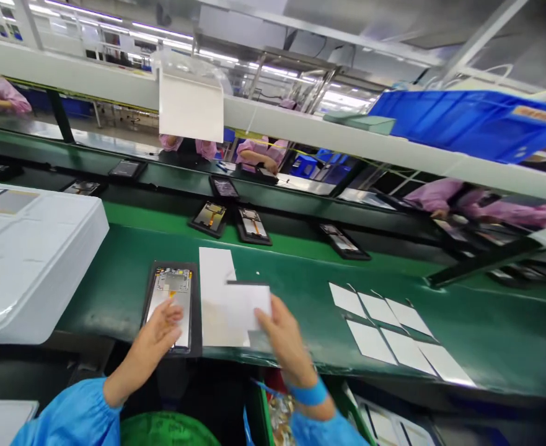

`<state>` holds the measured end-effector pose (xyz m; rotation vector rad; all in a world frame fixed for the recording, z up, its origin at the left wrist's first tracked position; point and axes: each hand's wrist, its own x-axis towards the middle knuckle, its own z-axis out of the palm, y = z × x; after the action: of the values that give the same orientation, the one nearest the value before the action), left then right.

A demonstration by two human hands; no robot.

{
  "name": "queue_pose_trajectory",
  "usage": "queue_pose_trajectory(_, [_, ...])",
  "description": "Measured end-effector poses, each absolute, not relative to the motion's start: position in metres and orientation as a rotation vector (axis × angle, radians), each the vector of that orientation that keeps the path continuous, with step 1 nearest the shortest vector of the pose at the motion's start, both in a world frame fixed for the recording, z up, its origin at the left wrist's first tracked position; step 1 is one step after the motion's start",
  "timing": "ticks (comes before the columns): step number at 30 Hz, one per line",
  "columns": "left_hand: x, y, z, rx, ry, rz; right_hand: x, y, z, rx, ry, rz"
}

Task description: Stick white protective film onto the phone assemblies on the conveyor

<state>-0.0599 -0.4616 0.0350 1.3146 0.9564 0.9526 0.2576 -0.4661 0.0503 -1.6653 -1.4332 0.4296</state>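
My left hand [154, 334] hovers over or touches the lower part of an opened tablet [184, 316], its fingers loosely bent, apart and holding nothing. The tablet lies in a dark tray [196, 337] with its circuit board and an orange ribbon cable showing at the top. My right hand [284, 337] grips a thin white rectangular panel [247, 303] with a dark strip along its far edge. That panel is over a white sheet [217, 266] lying right of the tablet; whether they touch I cannot tell. A blue band circles my right wrist.
Several white panels [370, 341] lie in two rows on the right of the green bench [300, 266]. A stack of white plastic trays [40, 248] stands left. Opened tablets [254, 224] sit on the line behind. Above hangs a shelf with a blue bin [468, 124]. Co-workers in pink sleeves sit opposite.
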Motion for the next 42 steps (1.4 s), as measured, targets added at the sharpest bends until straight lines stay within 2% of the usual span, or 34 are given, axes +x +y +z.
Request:
queue_pose_trajectory(3, [-0.068, -0.473, 0.041, 0.974, 0.826, 0.899, 0.156, -0.482, 0.040, -1.355, -1.581, 0.845])
queue_pose_trajectory(5, [-0.090, -0.476, 0.038, 0.816, 0.885, 0.961, 0.120, -0.477, 0.041, -1.331, -1.736, 0.962])
queue_pose_trajectory(7, [-0.119, -0.477, 0.032, 0.726, 0.972, 1.003, 0.105, -0.460, 0.045, -1.373, -1.981, 0.794])
queue_pose_trajectory(9, [-0.148, -0.476, 0.025, 0.696, 1.060, 1.017, 0.102, -0.435, 0.049, -1.357, -2.283, 0.440])
queue_pose_trajectory(12, [-0.178, -0.467, 0.017, 0.721, 1.140, 1.027, 0.096, -0.398, 0.053, -1.163, -2.687, 0.054])
queue_pose_trajectory(18, [-0.189, -0.438, 0.004, 0.833, 1.114, 0.997, 0.092, -0.361, 0.052, -0.922, -2.926, -0.122])
queue_pose_trajectory(24, [-0.171, -0.418, 0.006, 0.927, 1.055, 0.906, 0.112, -0.352, 0.031, -1.076, -2.666, 0.205])
queue_pose_trajectory(31, [-0.175, -0.413, 0.009, 0.939, 1.074, 0.919, 0.113, -0.366, 0.038, -0.848, -2.851, 0.369])
queue_pose_trajectory(38, [-0.168, -0.417, 0.006, 0.949, 1.078, 0.885, 0.115, -0.364, 0.016, -0.889, -2.695, 0.522])
queue_pose_trajectory(42, [-0.158, -0.411, 0.010, 0.973, 1.090, 0.859, 0.118, -0.356, 0.017, -0.931, -2.487, 0.777])
